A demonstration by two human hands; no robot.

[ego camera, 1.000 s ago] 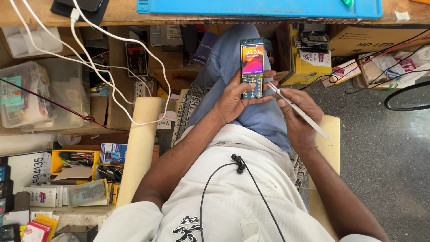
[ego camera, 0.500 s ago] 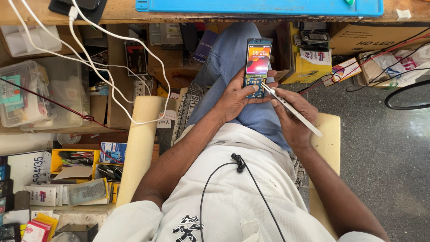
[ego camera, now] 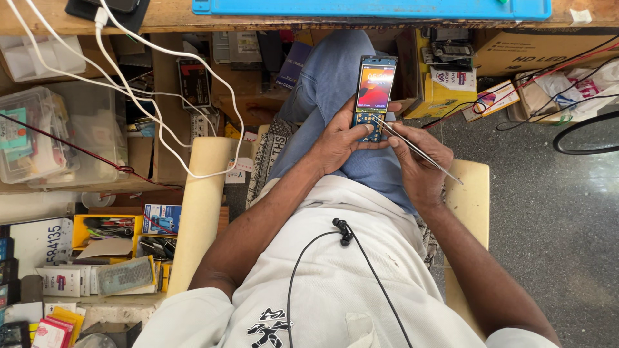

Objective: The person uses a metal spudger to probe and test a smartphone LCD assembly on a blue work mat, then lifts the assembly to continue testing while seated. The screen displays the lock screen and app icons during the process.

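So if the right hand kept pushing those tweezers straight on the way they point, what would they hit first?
The right hand holds the tweezers aimed up and left, with the tip at the keypad of the small phone in the left hand. They would probably meet the keypad first, though whether they already touch is unclear.

Along the far edge of my wooden counter [ego camera: 174, 19] lies a blue mat [ego camera: 371, 8], white cables [ego camera: 161, 77] trail off its left corner toward clear plastic boxes [ego camera: 39, 129], and cardboard boxes [ego camera: 535, 58] sit under its right end.
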